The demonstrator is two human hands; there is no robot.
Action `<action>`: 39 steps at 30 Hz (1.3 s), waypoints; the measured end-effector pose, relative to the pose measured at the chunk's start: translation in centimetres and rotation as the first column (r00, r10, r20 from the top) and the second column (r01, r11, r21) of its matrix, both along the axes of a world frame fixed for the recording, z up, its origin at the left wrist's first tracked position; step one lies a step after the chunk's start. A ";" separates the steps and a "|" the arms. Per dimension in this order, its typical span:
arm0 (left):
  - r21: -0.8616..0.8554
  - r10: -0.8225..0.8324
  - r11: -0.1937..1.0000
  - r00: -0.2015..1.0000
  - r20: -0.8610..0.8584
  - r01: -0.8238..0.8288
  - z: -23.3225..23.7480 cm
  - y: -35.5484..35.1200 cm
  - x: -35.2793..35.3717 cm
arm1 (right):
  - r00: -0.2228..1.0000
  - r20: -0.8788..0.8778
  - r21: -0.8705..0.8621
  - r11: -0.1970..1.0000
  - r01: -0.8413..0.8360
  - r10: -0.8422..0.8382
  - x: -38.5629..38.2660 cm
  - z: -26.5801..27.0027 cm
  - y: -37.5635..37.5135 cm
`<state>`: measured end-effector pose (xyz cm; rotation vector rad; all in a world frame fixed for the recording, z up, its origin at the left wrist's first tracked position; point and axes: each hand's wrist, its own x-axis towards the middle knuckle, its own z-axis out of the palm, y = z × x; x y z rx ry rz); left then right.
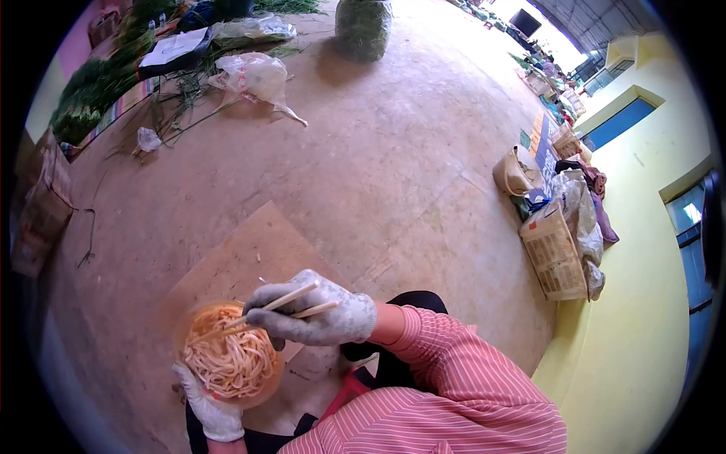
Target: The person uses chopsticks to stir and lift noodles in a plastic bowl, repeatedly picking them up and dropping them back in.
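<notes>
Right hand pinching chopsticks. Left hand curled on bowl side. Noodles look soft, slippery; bowl likely light, best held low.

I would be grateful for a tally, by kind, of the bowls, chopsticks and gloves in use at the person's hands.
Bowl: 1
Chopsticks: 2
Gloves: 2
Total: 5
</notes>
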<state>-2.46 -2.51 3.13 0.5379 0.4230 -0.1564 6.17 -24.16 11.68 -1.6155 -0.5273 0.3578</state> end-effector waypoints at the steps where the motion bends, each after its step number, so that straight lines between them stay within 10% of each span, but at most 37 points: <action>1: 0.012 -0.022 1.000 1.000 0.020 0.021 -0.1 0.0 0.1 | 0.997 0.001 -0.040 0.996 -0.075 0.075 0.0 -0.1 0.1; 7: 0.058 0.022 0.998 1.000 -0.011 -0.021 -1.4 1.2 0.4 | 0.970 0.120 -0.180 0.965 -0.189 0.212 -0.4 0.5 0.4; 12: 0.049 0.058 0.997 0.998 0.014 -0.058 -0.1 0.9 1.0 | 0.928 -0.205 -0.082 0.951 0.300 -0.310 -2.6 3.1 0.4; 14: -0.001 0.061 0.998 0.998 0.033 -0.061 -0.3 0.9 1.0 | 0.913 -0.054 -0.063 0.914 0.400 -0.404 -2.6 2.9 0.1; 22: -0.031 0.095 0.995 0.995 -0.001 -0.095 -0.5 1.1 0.6 | 0.912 0.094 -0.188 0.892 0.411 -0.400 -3.2 1.7 1.3; 32: -0.024 0.047 0.999 0.999 0.007 -0.047 0.0 1.0 0.8 | 0.927 0.317 -0.324 0.941 -0.095 0.203 -2.7 1.4 1.7; 36: -0.014 0.046 0.999 0.999 0.023 -0.045 0.1 1.1 0.8 | 0.965 0.231 -0.136 0.978 0.155 -0.121 -2.9 2.5 1.8; 39: -0.058 0.040 0.998 0.998 0.044 -0.037 0.0 1.3 0.7 | 0.982 0.178 -0.079 0.994 0.076 -0.061 -2.4 2.4 0.4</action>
